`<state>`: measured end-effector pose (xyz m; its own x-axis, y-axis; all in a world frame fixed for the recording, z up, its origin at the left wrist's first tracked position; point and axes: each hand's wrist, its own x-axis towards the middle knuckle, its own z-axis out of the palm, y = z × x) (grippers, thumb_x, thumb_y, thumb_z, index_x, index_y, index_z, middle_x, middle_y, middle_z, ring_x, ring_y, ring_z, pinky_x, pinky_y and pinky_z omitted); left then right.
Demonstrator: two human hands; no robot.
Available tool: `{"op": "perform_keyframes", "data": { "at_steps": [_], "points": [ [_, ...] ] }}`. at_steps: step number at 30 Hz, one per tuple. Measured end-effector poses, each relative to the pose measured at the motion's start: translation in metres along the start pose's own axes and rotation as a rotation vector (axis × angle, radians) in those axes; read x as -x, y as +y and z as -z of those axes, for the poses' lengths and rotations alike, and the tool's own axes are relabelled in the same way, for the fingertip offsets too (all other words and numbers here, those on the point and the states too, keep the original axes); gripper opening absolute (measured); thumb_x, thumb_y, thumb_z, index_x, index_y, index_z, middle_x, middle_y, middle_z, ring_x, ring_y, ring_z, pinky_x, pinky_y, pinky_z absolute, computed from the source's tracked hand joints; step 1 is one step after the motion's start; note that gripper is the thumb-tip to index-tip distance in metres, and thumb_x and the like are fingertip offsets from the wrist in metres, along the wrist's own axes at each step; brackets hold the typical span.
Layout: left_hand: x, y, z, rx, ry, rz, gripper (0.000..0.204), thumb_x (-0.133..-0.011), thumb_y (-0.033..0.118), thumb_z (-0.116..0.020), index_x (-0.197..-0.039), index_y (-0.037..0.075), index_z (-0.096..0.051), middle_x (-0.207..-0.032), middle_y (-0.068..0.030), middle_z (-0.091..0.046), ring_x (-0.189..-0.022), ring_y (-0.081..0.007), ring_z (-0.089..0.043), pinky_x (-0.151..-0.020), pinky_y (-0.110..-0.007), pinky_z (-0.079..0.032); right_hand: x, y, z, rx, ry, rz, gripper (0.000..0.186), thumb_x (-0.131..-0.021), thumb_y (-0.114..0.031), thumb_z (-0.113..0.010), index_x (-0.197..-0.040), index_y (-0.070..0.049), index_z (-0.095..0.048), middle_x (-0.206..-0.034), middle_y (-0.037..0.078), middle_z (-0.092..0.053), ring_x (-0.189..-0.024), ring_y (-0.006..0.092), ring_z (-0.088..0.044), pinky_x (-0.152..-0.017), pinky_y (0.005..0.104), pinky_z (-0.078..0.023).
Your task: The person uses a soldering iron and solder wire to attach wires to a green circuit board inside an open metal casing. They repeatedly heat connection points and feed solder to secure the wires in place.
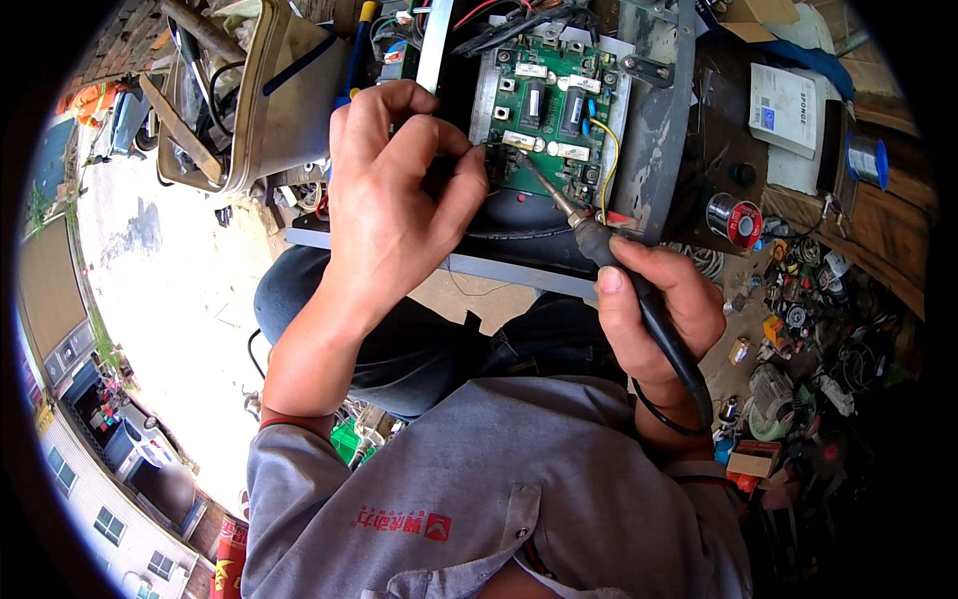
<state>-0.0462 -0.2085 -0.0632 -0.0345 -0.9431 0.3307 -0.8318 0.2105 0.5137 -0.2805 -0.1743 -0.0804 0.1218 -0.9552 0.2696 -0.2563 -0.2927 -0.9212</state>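
Observation:
A green circuit board (514, 95) is set in a dark metal housing (649, 170) in front of me. It carries white block resistors, dark cylindrical parts and a yellow wire (614, 150). My right hand (664, 299) is closed around the black handle of a soldering iron (654, 314). The iron slants up and left, its tip by the board's lower left, near a white resistor (524, 141). At the board's left edge my left hand (399, 185) is pinched, thumb against fingers. Whatever lies between those fingertips is too small and hidden to make out.
Left of the housing stands a worn plastic bin (249, 100) of tools. A solder spool (733, 220), a white box (783, 108) and another wire spool (866, 162) sit to the right. Loose parts (798, 309) clutter the ground at right. A metal bar (434, 50) rises beside my left hand.

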Motion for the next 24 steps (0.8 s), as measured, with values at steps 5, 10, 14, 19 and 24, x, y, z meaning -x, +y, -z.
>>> {"op": "perform_keyframes", "data": {
  "at_steps": [5,10,14,19,24],
  "points": [
    [0.0006,-0.0005,-0.0002,-0.023,-0.007,-0.004,0.013,-0.074,0.006,-0.079,-0.082,0.004,-0.069,-0.112,-0.0128,-0.059,-0.1,-0.0314,-0.055,-0.084,-0.039,-0.049,-0.0005,-0.0009,-0.0008,-0.009,0.002,-0.007,0.023,-0.076,-0.001,-0.081,-0.098,0.003,-0.072,-0.07,0.008,-0.067,-0.054,0.0098,-0.059,-0.05,0.0242,-0.044],
    [-0.0002,0.0011,0.0014,-0.037,-0.014,-0.014,0.013,-0.073,0.006,-0.079,-0.083,0.004,-0.07,-0.113,-0.0128,-0.059,-0.101,-0.0316,-0.055,-0.084,-0.039,-0.049,-0.0001,0.0014,-0.0004,-0.003,0.005,0.015,0.024,-0.076,-0.001,-0.081,-0.098,0.002,-0.072,-0.07,0.008,-0.067,-0.054,0.0099,-0.059,-0.049,0.0242,-0.044],
    [-0.0008,0.0016,0.0014,-0.038,-0.014,-0.012,0.013,-0.074,0.006,-0.079,-0.083,0.004,-0.07,-0.113,-0.0129,-0.059,-0.101,-0.0317,-0.055,-0.084,-0.039,-0.049,-0.0002,0.0001,0.0006,0.007,-0.008,0.0,0.024,-0.076,-0.001,-0.081,-0.098,0.002,-0.072,-0.07,0.008,-0.067,-0.054,0.0102,-0.059,-0.05,0.024,-0.045],
    [-0.0001,0.0008,0.0015,-0.038,-0.029,0.009,0.013,-0.075,0.008,-0.081,-0.083,0.005,-0.07,-0.114,-0.0117,-0.059,-0.105,-0.0285,-0.055,-0.085,-0.037,-0.048,0.0049,0.0013,0.0015,-0.024,0.016,-0.034,0.024,-0.077,-0.001,-0.081,-0.099,0.003,-0.072,-0.071,0.009,-0.068,-0.056,0.0105,-0.061,-0.052,0.0243,-0.046],
    [-0.0018,0.0015,0.0075,-0.032,-0.028,0.014,0.014,-0.077,0.008,-0.082,-0.084,0.005,-0.071,-0.111,-0.0108,-0.06,-0.102,-0.0261,-0.057,-0.083,-0.036,-0.048,0.0024,-0.0009,0.0005,-0.017,0.006,-0.035,0.024,-0.077,-0.001,-0.081,-0.099,0.003,-0.071,-0.073,0.01,-0.069,-0.059,0.0116,-0.064,-0.054,0.025,-0.049]
  ]
}}
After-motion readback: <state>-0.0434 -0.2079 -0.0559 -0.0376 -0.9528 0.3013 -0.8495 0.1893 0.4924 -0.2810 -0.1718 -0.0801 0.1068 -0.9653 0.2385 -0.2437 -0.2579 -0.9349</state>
